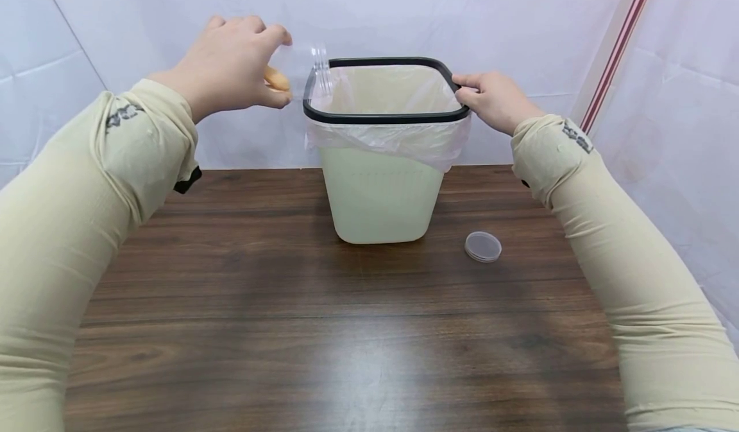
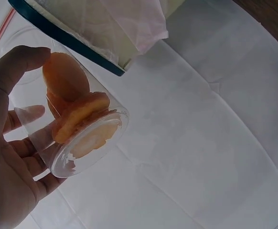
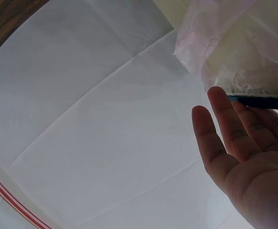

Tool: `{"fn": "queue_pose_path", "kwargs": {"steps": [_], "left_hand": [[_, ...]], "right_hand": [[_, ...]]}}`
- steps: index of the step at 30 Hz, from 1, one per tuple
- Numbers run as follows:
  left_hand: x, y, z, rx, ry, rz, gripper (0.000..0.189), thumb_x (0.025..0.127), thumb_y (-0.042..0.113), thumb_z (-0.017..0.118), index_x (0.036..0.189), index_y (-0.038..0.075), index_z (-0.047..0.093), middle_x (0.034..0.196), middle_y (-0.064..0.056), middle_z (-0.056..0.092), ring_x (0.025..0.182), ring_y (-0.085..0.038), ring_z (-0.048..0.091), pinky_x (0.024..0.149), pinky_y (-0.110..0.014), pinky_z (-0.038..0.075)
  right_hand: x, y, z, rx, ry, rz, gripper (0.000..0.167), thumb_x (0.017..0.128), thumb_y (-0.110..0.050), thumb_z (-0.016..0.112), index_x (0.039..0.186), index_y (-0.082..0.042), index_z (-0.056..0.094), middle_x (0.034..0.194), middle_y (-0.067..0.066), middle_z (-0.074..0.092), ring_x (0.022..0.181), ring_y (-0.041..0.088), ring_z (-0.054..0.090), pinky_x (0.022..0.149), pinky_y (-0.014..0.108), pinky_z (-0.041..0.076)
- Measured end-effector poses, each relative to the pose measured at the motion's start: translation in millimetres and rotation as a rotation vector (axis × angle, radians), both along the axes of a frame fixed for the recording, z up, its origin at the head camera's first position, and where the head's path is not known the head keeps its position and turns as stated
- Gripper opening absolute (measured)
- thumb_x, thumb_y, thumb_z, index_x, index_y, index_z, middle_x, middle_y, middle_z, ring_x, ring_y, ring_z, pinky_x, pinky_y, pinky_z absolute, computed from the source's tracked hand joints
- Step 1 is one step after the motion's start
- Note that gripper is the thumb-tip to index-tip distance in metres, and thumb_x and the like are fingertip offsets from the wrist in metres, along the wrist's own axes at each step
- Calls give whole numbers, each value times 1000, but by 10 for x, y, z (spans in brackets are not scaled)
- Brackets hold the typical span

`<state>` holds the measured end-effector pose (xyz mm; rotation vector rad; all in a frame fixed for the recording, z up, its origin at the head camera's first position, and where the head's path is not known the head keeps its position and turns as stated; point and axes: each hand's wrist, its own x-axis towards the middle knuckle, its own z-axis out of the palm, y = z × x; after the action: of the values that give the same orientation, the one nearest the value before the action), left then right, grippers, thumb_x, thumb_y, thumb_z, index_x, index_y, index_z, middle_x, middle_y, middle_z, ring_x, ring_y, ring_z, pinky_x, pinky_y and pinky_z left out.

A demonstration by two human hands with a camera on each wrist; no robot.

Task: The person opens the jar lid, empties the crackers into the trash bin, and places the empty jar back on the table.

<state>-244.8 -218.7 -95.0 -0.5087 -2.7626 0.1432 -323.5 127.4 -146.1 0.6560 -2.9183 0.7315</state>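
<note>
My left hand grips a clear plastic jar, tipped on its side with its open threaded mouth at the left rim of a trash bin. Several orange-brown food pieces lie inside, toward the jar's base; their exact kind I cannot tell. The pale green trash bin stands upright, with a black rim ring over a thin pinkish bag. At its right back corner, my right hand holds the rim between thumb and index finger. The other fingers extend beside the bag in the right wrist view.
A round clear lid lies flat on the dark wooden table, right of the bin. Behind the bin hangs a white sheet, with a red-striped strip at the right.
</note>
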Motion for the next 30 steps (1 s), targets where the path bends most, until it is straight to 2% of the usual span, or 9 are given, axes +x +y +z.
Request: {"fn": "queue_pose_path", "kwargs": {"steps": [3, 13, 19, 30], "left_hand": [[-1, 1, 5, -7, -6, 5, 68, 81, 31, 66, 137, 2, 42, 113, -24, 50, 100, -39, 46, 89, -54, 31], [-18, 2, 18, -55, 16, -18, 65, 81, 30, 63, 135, 1, 43, 113, -25, 50, 103, -43, 45, 93, -56, 30], [-23, 0, 32, -78, 26, -25, 63, 80, 28, 62, 134, 0, 44, 111, -26, 50, 105, -45, 45, 93, -57, 31], [-20, 27, 56, -160, 48, -38, 62, 80, 28, 62, 133, 0, 44, 112, -27, 49, 103, -42, 46, 97, -58, 31]], "right_hand": [[3, -7, -1, -6, 1, -1, 54, 95, -23, 31, 148, -10, 35, 154, 12, 32, 144, 29, 30, 108, 44, 31], [-2, -24, -4, -1, 12, 3, 54, 95, -23, 31, 147, -9, 35, 154, 12, 32, 144, 30, 28, 113, 45, 29], [-13, -48, -11, -7, 10, -5, 55, 95, -23, 31, 148, -11, 35, 154, 11, 33, 140, 27, 34, 99, 41, 31], [-23, -88, -10, -7, 6, 5, 55, 95, -22, 31, 148, -9, 34, 154, 10, 32, 130, 27, 38, 94, 40, 29]]}}
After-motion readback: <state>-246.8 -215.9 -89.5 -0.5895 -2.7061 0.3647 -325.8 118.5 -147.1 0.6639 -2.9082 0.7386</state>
